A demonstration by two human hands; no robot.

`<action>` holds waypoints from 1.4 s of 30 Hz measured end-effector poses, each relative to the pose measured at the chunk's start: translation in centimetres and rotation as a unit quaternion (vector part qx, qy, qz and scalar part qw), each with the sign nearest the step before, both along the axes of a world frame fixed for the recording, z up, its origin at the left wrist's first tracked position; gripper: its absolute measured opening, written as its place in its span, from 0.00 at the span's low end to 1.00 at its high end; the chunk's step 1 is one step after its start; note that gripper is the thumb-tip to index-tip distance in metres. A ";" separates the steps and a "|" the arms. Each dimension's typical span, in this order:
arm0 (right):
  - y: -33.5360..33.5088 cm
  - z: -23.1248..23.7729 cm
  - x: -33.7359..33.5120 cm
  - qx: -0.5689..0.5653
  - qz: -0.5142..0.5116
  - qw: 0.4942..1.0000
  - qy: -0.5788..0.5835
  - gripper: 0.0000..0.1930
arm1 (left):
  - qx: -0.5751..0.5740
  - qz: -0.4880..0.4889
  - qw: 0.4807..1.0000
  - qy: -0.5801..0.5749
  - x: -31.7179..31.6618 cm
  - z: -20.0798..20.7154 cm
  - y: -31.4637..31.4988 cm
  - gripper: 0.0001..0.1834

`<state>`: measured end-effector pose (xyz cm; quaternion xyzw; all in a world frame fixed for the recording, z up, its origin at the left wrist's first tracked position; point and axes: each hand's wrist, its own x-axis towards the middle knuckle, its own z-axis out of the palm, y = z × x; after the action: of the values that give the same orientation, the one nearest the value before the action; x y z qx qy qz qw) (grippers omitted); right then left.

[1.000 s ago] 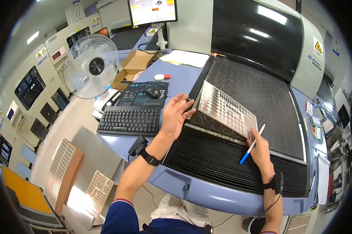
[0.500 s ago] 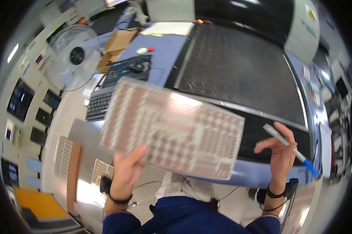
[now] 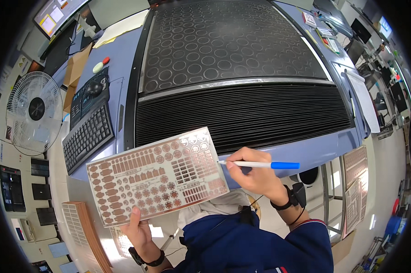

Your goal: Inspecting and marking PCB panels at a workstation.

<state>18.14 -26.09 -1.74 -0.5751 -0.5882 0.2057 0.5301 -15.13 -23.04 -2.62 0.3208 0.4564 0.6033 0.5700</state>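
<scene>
One panel (image 3: 157,177) between two hands, pen (image 3: 260,164) at its right edge

Panel: flat, pale, rectangular, with copper-coloured shapes across its upper face. It is held before the near edge of the blue tabletop (image 3: 296,152); contact with that edge cannot be determined. The long axis runs left to right, rising toward the right.

Left hand (image 3: 139,230): nearer, in contact. It is closed on the lower long edge, left of centre, thumb on the face; fingers underneath are hidden. The panel extends up and to the right from this grip.

Right hand (image 3: 255,175): just beyond the right short edge, fingers closed on the pen. The pen lies nearly level, blue end outward, its tip at that edge; whether it touches cannot be confirmed. From this hand, the panel lies to the left.

Surroundings: a black ridged cover (image 3: 242,113) beyond the panel; a keyboard (image 3: 88,136) to its upper left.
</scene>
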 end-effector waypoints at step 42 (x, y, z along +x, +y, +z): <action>-1.1 -3.7 2.0 0.087 -0.095 0.977 0.170 0.10 | -0.273 0.223 0.792 0.499 -35.1 -27.6 -17.5 0.21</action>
<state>20.14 -27.16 -5.47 -0.5366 -0.4481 0.1975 0.6872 -50.23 -40.53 -30.26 0.2971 0.8821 0.3200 0.1765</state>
